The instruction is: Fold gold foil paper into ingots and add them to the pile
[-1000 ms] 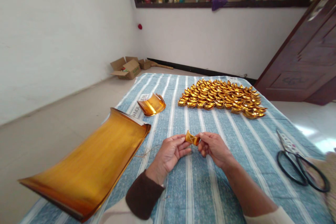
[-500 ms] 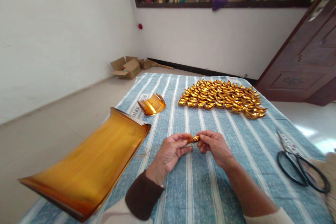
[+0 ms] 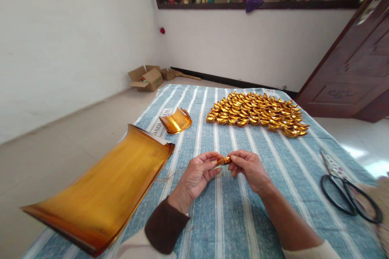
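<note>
Both hands, left hand [image 3: 197, 174] and right hand [image 3: 247, 168], are pinching a small folded gold paper [image 3: 224, 160] between fingertips, hovering over the striped cloth [image 3: 231, 218], nearer than the pile of gold ingots [image 3: 258, 113].

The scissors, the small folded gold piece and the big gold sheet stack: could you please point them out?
scissors [image 3: 349, 194]: head view, handle loops.
small folded gold piece [image 3: 225, 160]: head view, middle.
big gold sheet stack [image 3: 103, 190]: head view, top sheet.
</note>
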The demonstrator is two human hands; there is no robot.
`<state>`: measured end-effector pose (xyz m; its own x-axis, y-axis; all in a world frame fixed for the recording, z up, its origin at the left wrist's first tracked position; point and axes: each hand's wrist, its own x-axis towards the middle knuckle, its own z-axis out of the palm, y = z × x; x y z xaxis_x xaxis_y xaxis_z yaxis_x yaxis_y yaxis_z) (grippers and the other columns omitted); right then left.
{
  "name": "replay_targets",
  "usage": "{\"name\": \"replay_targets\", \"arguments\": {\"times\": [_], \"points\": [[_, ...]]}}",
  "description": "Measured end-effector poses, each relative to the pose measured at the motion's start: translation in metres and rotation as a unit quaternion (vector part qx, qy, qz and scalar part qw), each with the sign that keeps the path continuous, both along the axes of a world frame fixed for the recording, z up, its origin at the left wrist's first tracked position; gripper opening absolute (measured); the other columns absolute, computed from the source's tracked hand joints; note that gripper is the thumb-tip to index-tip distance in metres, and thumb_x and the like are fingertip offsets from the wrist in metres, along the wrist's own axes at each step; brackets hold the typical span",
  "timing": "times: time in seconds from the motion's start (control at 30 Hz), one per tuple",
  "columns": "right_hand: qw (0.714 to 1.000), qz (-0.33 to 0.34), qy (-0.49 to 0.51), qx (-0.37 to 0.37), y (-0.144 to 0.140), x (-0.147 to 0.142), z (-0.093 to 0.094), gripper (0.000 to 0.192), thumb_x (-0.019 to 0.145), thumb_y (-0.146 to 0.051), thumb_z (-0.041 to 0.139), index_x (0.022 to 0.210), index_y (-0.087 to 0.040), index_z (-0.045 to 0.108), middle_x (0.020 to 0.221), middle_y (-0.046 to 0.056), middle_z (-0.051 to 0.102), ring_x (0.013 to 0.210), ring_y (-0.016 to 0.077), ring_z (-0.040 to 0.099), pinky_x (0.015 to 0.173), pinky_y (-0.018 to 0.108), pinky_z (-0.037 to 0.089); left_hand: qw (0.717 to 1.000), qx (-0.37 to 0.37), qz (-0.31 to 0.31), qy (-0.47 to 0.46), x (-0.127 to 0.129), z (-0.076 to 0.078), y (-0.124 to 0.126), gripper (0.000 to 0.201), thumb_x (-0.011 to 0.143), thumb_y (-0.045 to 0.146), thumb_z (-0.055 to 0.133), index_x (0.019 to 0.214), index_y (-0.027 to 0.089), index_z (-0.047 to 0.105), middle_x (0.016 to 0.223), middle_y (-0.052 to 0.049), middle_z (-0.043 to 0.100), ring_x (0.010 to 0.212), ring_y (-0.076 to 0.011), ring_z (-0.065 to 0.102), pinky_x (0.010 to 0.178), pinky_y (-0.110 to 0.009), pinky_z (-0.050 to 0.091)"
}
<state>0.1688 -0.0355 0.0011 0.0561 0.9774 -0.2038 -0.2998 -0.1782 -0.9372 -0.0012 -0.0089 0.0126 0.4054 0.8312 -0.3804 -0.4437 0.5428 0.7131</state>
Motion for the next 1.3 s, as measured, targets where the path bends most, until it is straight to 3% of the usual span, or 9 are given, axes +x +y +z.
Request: {"name": "replay_targets", "arguments": {"times": [0.3,0.5,0.63,1.0,1.3], "points": [[1.000,-0.011,0.014,0.014,-0.0004,-0.0008,0.0005,0.034,0.063,-0.044,0.080,0.076,-0.014,0.068,0.058,0.003,0.069,0.044,0.0113,0.058,0.047,0.024,0.046,1.000,-0.006,0.025,0.006,-0.0002,0.0000,0.0001,0.026,0.070,-0.001,0.071,0.093,0.011,0.066,0.092,-0.007,0.071,0.075,-0.0142,0.068,0.064,-0.022,0.055],[0.998,-0.014,0.036,0.046,-0.0010,0.0000,0.0012,0.029,0.065,-0.040,0.079,0.079,-0.016,0.069,0.060,0.003,0.070,0.047,0.0121,0.060,0.050,0.025,0.047,0.998,0.048,-0.027,0.028,-0.0017,0.0019,-0.0037,0.018,0.071,0.009,0.075,0.089,0.008,0.073,0.091,-0.010,0.072,0.076,-0.0124,0.065,0.064,-0.018,0.051],[0.998,-0.009,0.041,0.055,-0.0009,0.0004,-0.0003,0.028,0.067,-0.039,0.079,0.079,-0.016,0.070,0.061,0.003,0.070,0.047,0.0119,0.060,0.050,0.024,0.046,0.999,0.034,-0.039,0.005,-0.0019,0.0014,-0.0051,0.014,0.070,0.012,0.077,0.084,0.009,0.075,0.099,-0.011,0.072,0.079,-0.0144,0.065,0.067,-0.021,0.052],[0.997,0.016,0.045,0.065,-0.0022,-0.0009,-0.0011,0.023,0.071,-0.036,0.077,0.081,-0.016,0.073,0.064,0.003,0.071,0.051,0.0112,0.061,0.051,0.023,0.049,0.995,0.024,-0.077,-0.051,-0.0026,-0.0005,-0.0047,0.027,0.074,0.018,0.077,0.098,0.007,0.074,0.103,-0.013,0.072,0.092,-0.0204,0.066,0.083,-0.031,0.053],[0.997,0.022,0.030,0.061,-0.0023,-0.0025,-0.0009,0.023,0.072,-0.037,0.075,0.081,-0.016,0.074,0.063,0.003,0.070,0.051,0.0111,0.060,0.051,0.023,0.049,0.993,0.013,-0.059,-0.101,-0.0031,-0.0069,-0.0038,0.013,0.079,0.015,0.072,0.089,0.008,0.074,0.105,-0.014,0.071,0.100,-0.0229,0.065,0.086,-0.035,0.053]]}}
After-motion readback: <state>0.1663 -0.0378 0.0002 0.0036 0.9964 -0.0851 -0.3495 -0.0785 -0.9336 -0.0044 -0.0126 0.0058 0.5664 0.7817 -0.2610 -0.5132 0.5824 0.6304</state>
